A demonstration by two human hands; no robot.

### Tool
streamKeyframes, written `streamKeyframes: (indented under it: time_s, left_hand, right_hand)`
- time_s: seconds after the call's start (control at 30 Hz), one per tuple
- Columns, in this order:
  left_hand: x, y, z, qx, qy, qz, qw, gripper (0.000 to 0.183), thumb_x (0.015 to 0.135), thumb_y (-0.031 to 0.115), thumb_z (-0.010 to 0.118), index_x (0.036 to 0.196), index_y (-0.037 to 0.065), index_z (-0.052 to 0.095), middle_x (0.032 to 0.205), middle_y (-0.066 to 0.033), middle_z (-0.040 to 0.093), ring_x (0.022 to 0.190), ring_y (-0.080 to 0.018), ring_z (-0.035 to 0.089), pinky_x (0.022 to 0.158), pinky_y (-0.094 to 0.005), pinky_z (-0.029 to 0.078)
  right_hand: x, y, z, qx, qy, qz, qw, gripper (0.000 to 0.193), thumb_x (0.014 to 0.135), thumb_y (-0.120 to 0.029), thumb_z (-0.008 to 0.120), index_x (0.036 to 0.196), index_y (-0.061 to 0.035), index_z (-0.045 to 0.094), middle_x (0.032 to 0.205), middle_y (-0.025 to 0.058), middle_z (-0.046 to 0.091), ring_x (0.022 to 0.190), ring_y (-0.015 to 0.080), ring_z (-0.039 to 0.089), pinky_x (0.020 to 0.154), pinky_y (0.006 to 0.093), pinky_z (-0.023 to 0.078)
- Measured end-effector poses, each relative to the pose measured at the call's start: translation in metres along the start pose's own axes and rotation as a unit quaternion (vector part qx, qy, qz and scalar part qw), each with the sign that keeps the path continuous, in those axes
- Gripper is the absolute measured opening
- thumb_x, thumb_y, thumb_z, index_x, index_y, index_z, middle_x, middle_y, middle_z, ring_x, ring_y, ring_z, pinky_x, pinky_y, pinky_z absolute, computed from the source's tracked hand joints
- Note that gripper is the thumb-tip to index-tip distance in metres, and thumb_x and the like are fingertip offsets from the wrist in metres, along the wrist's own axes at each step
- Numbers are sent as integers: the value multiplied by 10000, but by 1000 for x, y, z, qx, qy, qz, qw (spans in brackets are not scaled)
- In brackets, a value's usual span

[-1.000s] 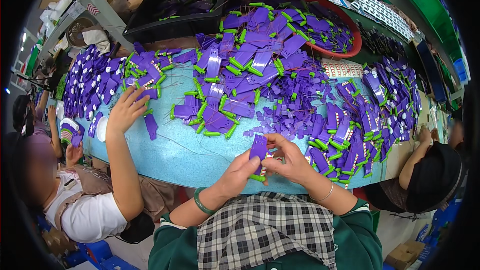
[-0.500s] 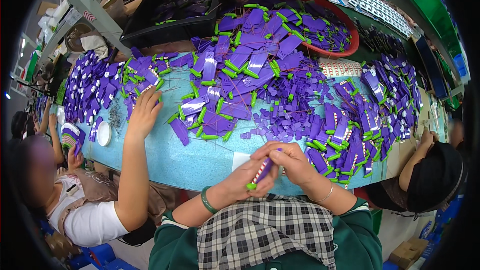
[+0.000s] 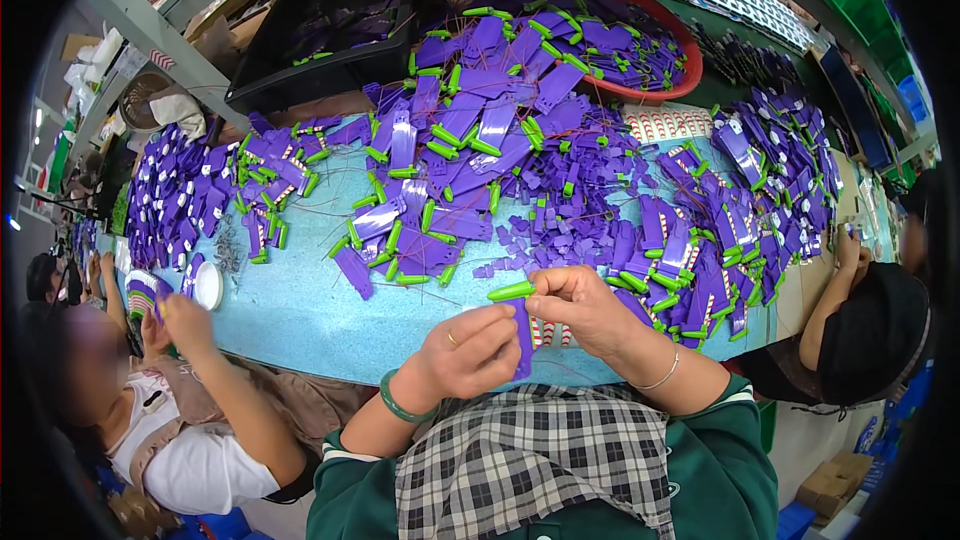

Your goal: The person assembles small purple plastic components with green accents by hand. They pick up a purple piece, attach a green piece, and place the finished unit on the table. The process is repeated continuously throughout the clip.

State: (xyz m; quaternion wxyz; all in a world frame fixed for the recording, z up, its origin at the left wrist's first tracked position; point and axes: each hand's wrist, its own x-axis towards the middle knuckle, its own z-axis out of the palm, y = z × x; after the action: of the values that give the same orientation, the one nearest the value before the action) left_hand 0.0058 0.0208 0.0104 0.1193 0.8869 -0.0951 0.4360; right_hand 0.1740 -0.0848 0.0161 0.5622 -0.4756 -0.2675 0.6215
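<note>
Purple piece (image 3: 522, 338), green-ended: held over near edge of bench (image 3: 290, 315). Left hand (image 3: 470, 348): grip closed on piece, likely steadying. Right hand (image 3: 590, 312): grip narrow, pinching green end (image 3: 511, 291). Striped strips (image 3: 549, 334): just beside, apparently for easy reach.

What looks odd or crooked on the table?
Nothing looks clearly damaged. One purple piece sticks out askew from the middle heap onto the bare blue table. It's only a little odd, since the heap is jumbled too.
</note>
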Motion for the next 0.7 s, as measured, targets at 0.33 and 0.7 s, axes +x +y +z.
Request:
streamKeyframes:
  time_s: [0.33, 0.7]
  left_hand:
    - [-2, 5, -1, 17, 19, 36, 999, 141, 628, 13, 685, 755, 35, 628, 872, -93, 609, 838, -246, 654, 668, -283, 578]
    - [-8, 5, 19, -127, 29, -183, 974, 149, 703, -59, 699, 820, -1, 627, 869, -114, 628, 789, -271, 649, 653, -335, 547]
  right_hand:
    - [-5, 13, 8, 64, -39, 86, 993, 307, 900, -250, 624, 639, -90, 602, 623, -21, 567, 566, 46, 477, 522, 225, 370]
    - [-33, 19, -25, -228, 5, -132, 965, 149, 880, -152, 629, 864, -4, 639, 832, 76, 655, 818, 202, 624, 759, 339, 470]
